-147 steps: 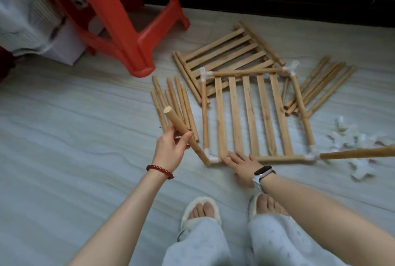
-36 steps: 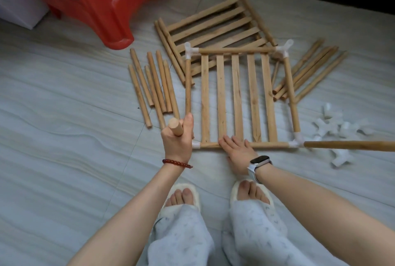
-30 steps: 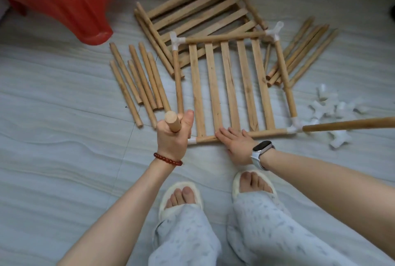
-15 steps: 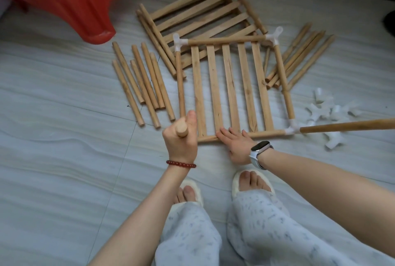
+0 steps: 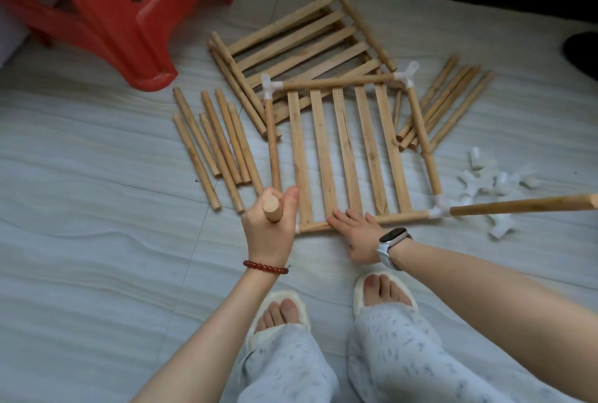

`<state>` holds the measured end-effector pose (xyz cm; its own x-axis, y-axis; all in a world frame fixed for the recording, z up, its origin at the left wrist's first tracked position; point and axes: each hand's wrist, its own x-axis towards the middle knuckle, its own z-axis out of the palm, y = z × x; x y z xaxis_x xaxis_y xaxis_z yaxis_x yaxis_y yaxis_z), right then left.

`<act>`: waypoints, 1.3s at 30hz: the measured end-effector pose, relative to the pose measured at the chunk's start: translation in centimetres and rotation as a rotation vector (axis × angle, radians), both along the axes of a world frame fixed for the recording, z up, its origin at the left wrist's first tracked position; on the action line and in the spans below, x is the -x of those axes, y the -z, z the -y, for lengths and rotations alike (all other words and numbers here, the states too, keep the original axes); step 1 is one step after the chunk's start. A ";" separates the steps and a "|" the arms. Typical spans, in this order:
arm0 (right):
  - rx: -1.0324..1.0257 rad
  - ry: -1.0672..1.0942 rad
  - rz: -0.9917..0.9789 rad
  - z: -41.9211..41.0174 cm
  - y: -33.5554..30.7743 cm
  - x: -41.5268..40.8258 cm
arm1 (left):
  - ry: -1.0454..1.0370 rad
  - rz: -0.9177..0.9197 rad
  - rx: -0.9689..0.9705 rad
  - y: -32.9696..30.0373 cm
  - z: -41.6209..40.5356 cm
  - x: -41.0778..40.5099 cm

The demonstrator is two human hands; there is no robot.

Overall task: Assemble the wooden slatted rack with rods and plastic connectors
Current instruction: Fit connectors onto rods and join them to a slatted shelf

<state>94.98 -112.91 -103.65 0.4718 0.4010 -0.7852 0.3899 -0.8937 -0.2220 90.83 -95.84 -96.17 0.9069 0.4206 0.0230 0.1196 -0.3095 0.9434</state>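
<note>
At far left a red plastic stool [image 5: 129, 20] stands on the pale tiled floor [image 5: 81, 240]. Beside its foot lie loose rods [image 5: 210, 150] in a rough row. The left hand [image 5: 270, 227] — red bead bracelet [image 5: 265, 267] at the wrist — is wrapped round an upright rod [image 5: 271, 211], its cut end facing the camera, at the near left corner of the slatted panel [image 5: 346, 156]; the corner joint itself is hidden by the hand. The panel lies flat, five slats framed by rods, with white connectors [image 5: 269, 87] showing at its corners. A second slatted panel [image 5: 304, 43] lies partly under its far edge. The right hand [image 5: 357, 234], fingers flat and spread, presses on the panel's near rail; its smartwatch [image 5: 393, 237] face is dark, with no readable writing. More rods [image 5: 449, 104] lie beyond the right side. From the near right corner a long rod [image 5: 524, 205] sticks out rightward — past a heap of spare connectors [image 5: 492, 182].
</note>
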 end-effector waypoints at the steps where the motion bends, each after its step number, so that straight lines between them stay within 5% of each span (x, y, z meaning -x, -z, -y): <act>1: -0.002 0.002 -0.002 0.0 0.0 -0.1 | -0.063 0.010 0.010 -0.1 0.5 0.3; 8: -0.006 -0.009 0.014 0.1 0.6 -0.2 | -0.046 0.153 0.167 0.0 1.0 -0.2; 16: -0.014 0.018 -0.017 0.2 0.9 -0.3 | 0.508 -0.052 0.119 -0.2 -2.1 -1.2; 23: -0.021 0.012 -0.024 0.2 0.6 -0.6 | 0.358 -0.039 -0.101 1.0 -2.5 0.2; 28: -0.068 0.094 0.018 -0.3 0.4 -2.4 | 0.681 -0.782 -0.593 5.5 -8.2 -0.5; 30: -0.107 0.130 0.097 -0.7 0.4 -3.0 | 0.549 -0.893 -0.641 6.5 -9.8 -1.9; 35: -0.234 0.231 0.172 -1.4 1.1 -4.4 | -0.080 -0.769 -0.359 8.8 -11.6 -6.3; 39: -0.296 0.278 0.175 -1.1 2.1 -5.5 | -0.300 -0.886 -0.262 10.9 -12.4 -8.7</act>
